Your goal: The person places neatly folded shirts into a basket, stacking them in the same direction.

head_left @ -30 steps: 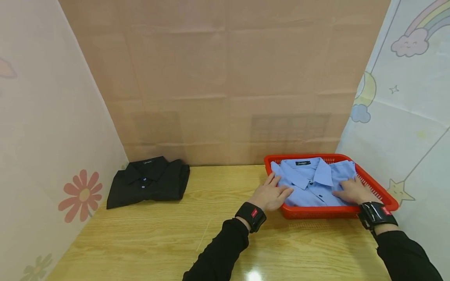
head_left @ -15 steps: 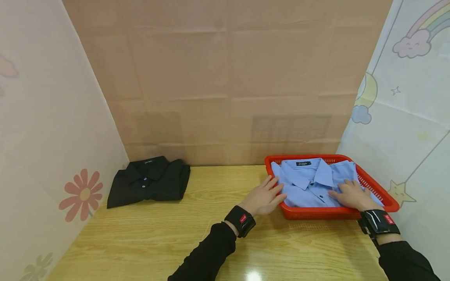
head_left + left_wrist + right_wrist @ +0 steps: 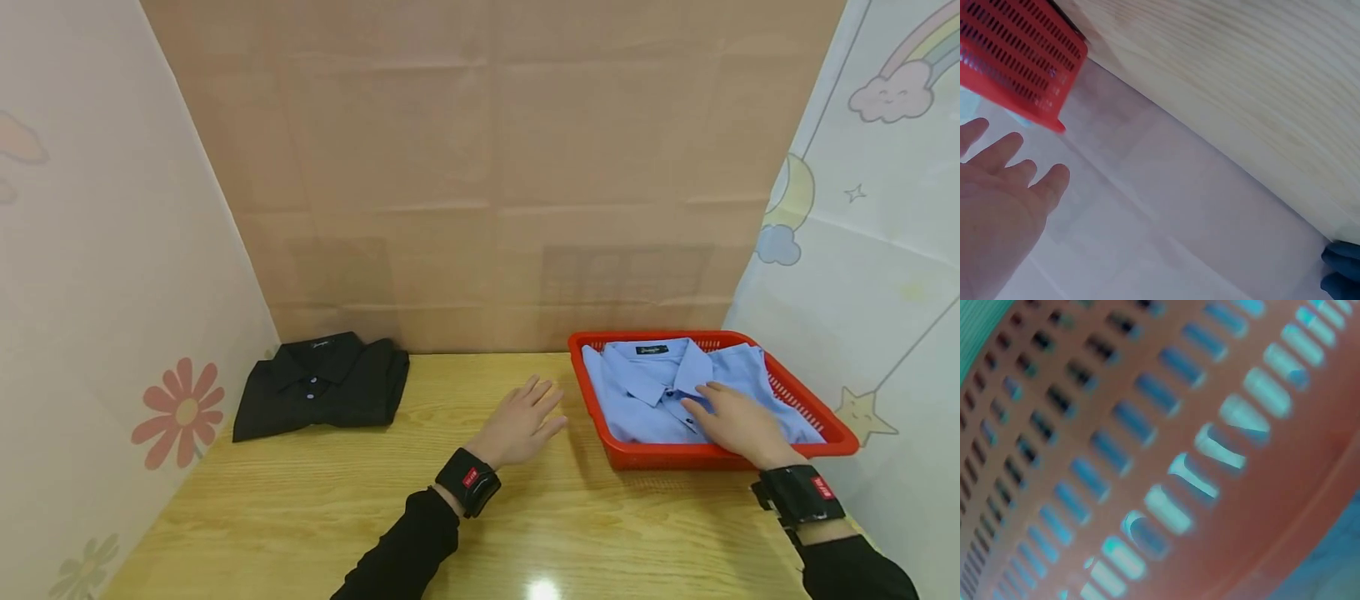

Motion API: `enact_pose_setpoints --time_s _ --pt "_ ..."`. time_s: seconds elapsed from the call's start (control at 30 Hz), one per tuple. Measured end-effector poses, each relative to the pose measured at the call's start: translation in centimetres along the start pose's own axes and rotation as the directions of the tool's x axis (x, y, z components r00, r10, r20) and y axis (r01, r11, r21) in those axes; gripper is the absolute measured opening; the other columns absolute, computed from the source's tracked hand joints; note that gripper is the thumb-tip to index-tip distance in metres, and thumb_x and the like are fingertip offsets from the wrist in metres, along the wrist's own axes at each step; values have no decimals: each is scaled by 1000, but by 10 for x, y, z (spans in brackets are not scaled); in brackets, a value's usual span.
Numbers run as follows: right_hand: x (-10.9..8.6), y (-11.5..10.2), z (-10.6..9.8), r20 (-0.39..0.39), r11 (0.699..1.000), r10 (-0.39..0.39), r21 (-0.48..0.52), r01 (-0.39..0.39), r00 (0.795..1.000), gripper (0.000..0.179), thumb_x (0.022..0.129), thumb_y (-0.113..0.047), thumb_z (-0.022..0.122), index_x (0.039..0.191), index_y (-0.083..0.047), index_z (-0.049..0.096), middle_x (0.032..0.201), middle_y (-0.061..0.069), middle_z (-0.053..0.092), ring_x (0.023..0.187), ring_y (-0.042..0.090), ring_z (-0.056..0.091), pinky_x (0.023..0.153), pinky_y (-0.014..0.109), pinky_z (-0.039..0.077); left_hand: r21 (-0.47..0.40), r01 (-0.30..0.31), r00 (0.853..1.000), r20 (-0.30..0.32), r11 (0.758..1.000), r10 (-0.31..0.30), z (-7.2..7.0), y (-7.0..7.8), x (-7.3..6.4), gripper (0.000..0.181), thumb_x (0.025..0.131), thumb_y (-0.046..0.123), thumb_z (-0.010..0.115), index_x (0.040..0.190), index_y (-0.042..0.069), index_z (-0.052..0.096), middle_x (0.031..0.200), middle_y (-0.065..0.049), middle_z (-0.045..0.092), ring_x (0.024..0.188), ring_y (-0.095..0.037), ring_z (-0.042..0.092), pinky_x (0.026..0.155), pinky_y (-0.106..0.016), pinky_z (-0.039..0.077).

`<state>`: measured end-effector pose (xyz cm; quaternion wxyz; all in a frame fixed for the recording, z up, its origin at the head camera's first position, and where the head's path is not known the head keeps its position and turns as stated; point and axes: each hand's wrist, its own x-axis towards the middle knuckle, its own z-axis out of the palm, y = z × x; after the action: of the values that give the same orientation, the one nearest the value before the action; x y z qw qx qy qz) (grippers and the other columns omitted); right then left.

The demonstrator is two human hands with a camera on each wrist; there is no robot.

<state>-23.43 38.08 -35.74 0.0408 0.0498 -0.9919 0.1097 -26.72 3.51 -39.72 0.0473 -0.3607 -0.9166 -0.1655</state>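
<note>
A folded light-blue shirt (image 3: 637,408) lies collar up in a red plastic basket (image 3: 626,457) at the right. My right hand (image 3: 738,425) is over the shirt's front, its fingertips at the button placket; the fingers look relaxed, with no cloth visibly gripped. My left hand (image 3: 517,425) hangs over the table left of the basket, fingers straight and spread, holding nothing. In the left wrist view that hand (image 3: 1000,206) is apart from the basket's slotted side (image 3: 1029,56). The basket wall (image 3: 1147,437) fills the right wrist view, where the right hand is not seen.
A folded black shirt (image 3: 322,387) lies on the wooden table (image 3: 300,508) at the back left. A brown paper-covered wall (image 3: 480,192) stands behind. Patterned white panels enclose the left (image 3: 97,292) and right (image 3: 885,308) sides, the right one close to the basket.
My left hand has left the basket's left edge and moved left over the table. My right hand has slid left across the blue shirt, from its right side to the placket.
</note>
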Motion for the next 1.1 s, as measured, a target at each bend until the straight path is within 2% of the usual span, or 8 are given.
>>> enact_pose_setpoints --time_s 0.3,0.43,0.57,0.7,0.8,0.93,1.1 --pt "-1 -33 7 -40 998 -50 36 51 998 58 99 -38 54 134 9 53 134 36 50 121 53 49 94 68 42 -58 56 998 -35 997 -58 -9 -19 -14 59 105 47 34 155 16 30 157 -14 35 151 -30 18 119 -51 23" --pt "-5 -51 11 -58 995 -65 71 70 996 54 99 -37 55 133 5 56 135 32 51 121 50 52 93 67 44 -62 48 997 -63 997 -52 -10 -34 -24 58 105 44 38 154 14 32 152 -13 42 149 -33 23 119 -52 24" --pt "-5 -70 14 -70 990 -83 110 90 994 51 99 -35 56 133 2 57 139 30 49 124 49 51 95 67 42 -54 41 994 -99 998 -46 -11 -51 -38 57 104 40 45 152 9 36 146 -16 48 142 -36 37 114 -50 34" --pt "0 -88 18 -99 981 -120 138 133 988 46 99 -31 57 132 0 59 139 27 51 124 46 51 98 64 42 -71 64 990 -121 995 -73 -13 -66 -51 55 103 35 50 149 7 41 142 -18 51 133 -34 50 107 -46 44" --pt "3 -100 23 -125 973 -147 159 166 981 44 99 -30 58 131 -1 61 138 25 53 124 44 53 98 62 44 -84 66 989 -129 994 -77 -13 -72 -58 52 102 33 52 146 6 44 138 -17 55 128 -32 54 104 -45 46" --pt "8 -116 32 -150 963 -177 180 202 973 42 98 -29 59 128 -1 62 136 23 55 123 42 54 98 59 46 -72 44 991 -124 996 -53 -10 -78 -64 50 101 31 55 143 5 48 132 -17 60 122 -32 59 100 -44 49" --pt "14 -137 43 -164 957 -204 174 232 965 41 97 -29 60 127 0 64 136 22 56 125 40 53 100 56 46 -83 77 992 -96 994 -85 -8 -84 -71 47 101 29 55 141 5 51 131 -15 62 119 -29 61 97 -43 51"
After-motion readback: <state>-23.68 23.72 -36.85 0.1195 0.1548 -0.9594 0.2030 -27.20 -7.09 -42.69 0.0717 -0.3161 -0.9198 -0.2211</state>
